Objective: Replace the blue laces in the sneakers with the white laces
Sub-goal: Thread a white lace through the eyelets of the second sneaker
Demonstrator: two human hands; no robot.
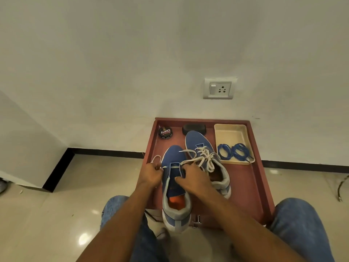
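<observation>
Two sneakers — near point(174, 186) and far point(200, 146) — blue with grey collars and pale soles, the near one orange inside; laces point(204, 157) white; coiled laces point(234, 151) blue in a cream tray point(231, 131); table point(251, 186) reddish-brown; tin point(165, 132) black with white and red lettering; jeans point(300, 224) blue.

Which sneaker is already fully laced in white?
The far sneaker, beside the cream tray, is laced and tied. The near sneaker, in both hands, has only its first row.
</observation>
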